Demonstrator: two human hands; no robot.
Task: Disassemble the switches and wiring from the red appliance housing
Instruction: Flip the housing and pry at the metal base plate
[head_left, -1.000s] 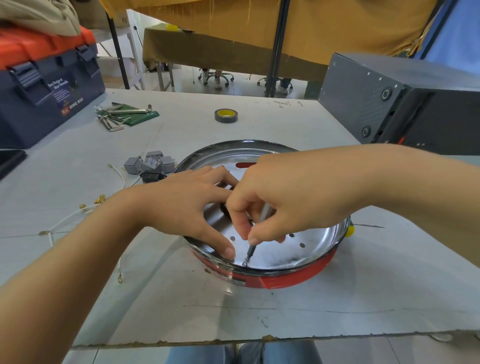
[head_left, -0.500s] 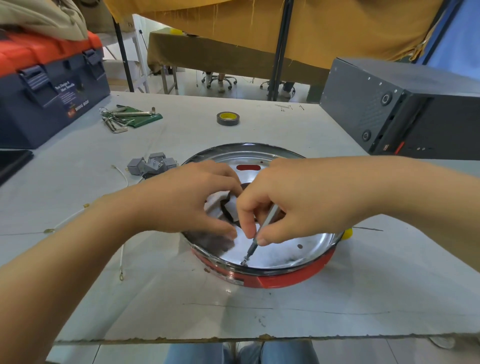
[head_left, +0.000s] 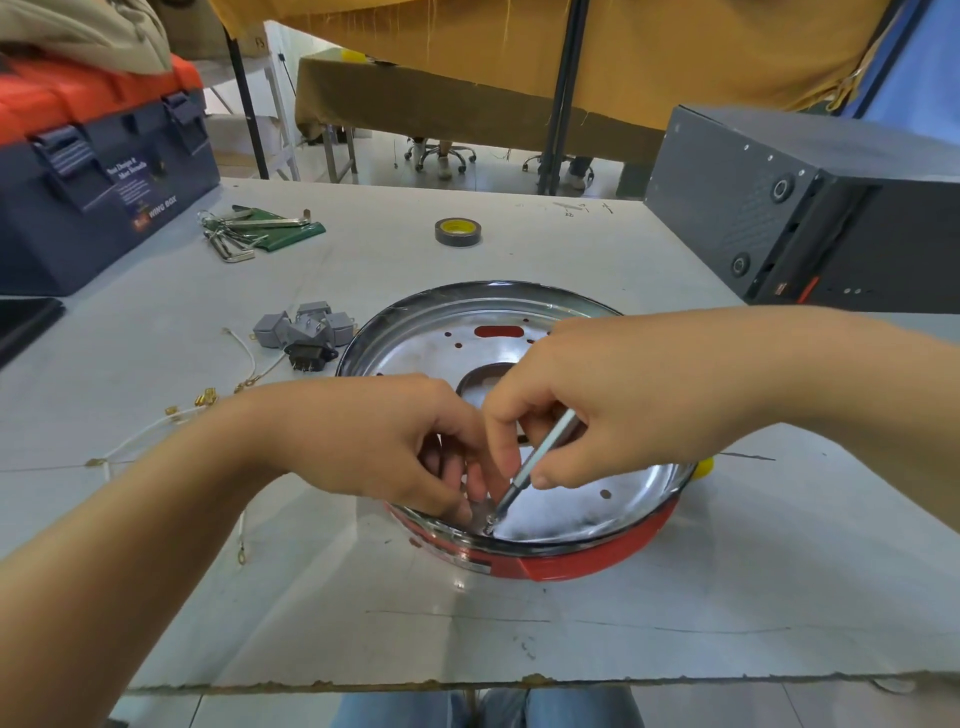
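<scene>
The red appliance housing (head_left: 597, 564) lies on the table with its chrome inner plate (head_left: 467, 322) facing up. My right hand (head_left: 623, 389) grips a thin metal screwdriver (head_left: 540, 452), its tip set on a screw at the plate's near rim. My left hand (head_left: 363, 436) is curled over that near rim, fingertips right beside the tip. Removed grey switches (head_left: 306, 330), a black socket (head_left: 309, 358) and loose white wires (head_left: 249, 358) with brass terminals lie left of the housing.
A blue and orange toolbox (head_left: 104, 182) stands at the far left, with hex keys (head_left: 244, 228) on a green pouch beside it. A tape roll (head_left: 457, 231) sits behind the housing and a black computer case (head_left: 805, 208) at the right. The table's front edge (head_left: 519, 680) is close.
My left hand has drawn its spread fingers in and curled them at the near rim by the screwdriver tip. The right hand stays on the screwdriver at the same screw.
</scene>
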